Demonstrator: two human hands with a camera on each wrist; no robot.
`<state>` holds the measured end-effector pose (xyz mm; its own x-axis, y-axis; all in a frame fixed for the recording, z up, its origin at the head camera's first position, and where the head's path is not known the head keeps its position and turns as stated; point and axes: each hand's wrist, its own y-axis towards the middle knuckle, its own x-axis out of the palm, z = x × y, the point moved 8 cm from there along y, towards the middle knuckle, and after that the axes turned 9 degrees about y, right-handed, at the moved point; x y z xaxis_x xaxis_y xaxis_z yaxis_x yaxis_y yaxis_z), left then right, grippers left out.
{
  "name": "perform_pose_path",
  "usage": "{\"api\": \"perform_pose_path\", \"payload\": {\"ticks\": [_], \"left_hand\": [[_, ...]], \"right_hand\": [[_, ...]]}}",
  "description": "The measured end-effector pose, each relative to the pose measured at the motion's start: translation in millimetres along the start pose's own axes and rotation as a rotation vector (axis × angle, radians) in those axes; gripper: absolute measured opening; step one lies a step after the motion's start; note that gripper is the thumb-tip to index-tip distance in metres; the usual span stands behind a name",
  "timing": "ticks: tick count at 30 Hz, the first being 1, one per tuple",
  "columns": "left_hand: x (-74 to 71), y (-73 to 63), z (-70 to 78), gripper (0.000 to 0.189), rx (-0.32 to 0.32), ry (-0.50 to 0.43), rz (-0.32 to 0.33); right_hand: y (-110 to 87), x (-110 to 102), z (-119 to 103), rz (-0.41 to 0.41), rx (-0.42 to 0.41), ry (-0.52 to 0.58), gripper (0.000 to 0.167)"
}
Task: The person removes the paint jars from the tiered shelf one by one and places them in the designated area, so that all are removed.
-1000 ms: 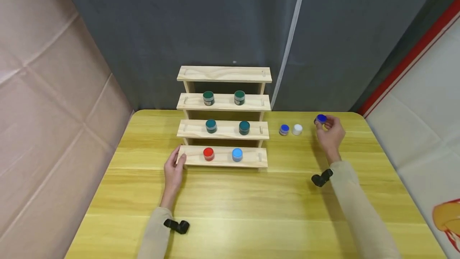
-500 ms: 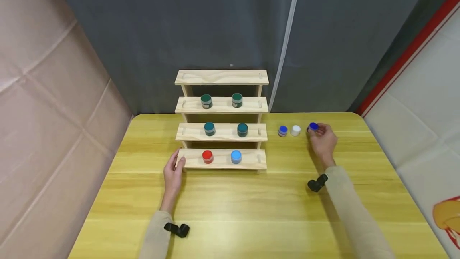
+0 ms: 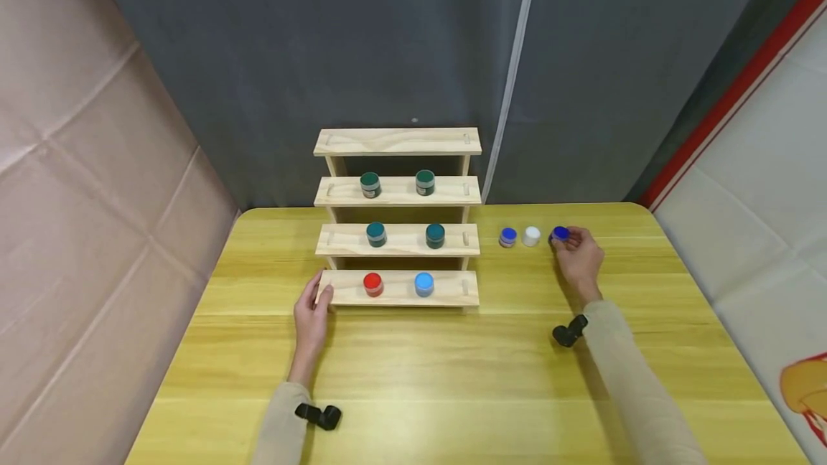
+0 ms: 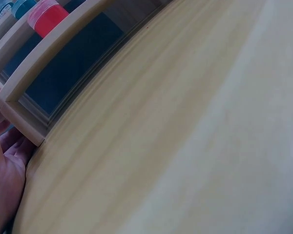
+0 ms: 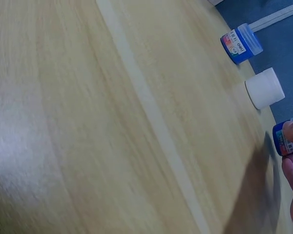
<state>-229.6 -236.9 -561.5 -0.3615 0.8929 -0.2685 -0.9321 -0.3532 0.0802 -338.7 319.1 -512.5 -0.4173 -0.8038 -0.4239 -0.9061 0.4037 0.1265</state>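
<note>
My right hand (image 3: 580,264) pinches a small paint jar with a dark blue lid (image 3: 559,235) at the right of the table. In the right wrist view the thumb lies across the label of this blue jar (image 5: 278,138). Left of it stand a white jar (image 3: 531,236) and another blue jar (image 3: 507,237), in a row. My left hand (image 3: 311,321) grips the left end of the bottom step of a wooden tiered stand (image 3: 336,296), thumb on top. The left wrist view shows fingers (image 4: 20,146) around its side support.
A red jar (image 3: 372,284) and a light blue jar (image 3: 423,284) sit on the bottom step. Dark green jars (image 3: 435,236) stand in pairs on the two middle steps. Behind the wooden table (image 3: 400,393) rises a grey partition (image 3: 291,56).
My right hand has moved left with the blue jar, bringing it beside the white jar. My left hand keeps its grip on the stand. The head view has shifted slightly.
</note>
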Motion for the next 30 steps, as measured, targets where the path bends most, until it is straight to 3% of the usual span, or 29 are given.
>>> {"api": "perform_pose_path", "payload": {"ticks": [23, 24, 30], "left_hand": [[1.3, -1.0, 3.0, 0.048, 0.009, -0.023, -0.014], [0.7, -2.4, 8.0, 0.048, 0.008, -0.019, -0.021], [0.2, -0.8, 5.9, 0.049, -0.007, -0.009, -0.026]], "right_hand": [[-0.3, 6.0, 4.6, -0.037, 0.013, -0.007, 0.049], [-0.3, 5.4, 4.1, -0.037, 0.01, 0.0, 0.051], [3.3, 0.2, -8.5, -0.001, -0.053, 0.039, 0.051]]}}
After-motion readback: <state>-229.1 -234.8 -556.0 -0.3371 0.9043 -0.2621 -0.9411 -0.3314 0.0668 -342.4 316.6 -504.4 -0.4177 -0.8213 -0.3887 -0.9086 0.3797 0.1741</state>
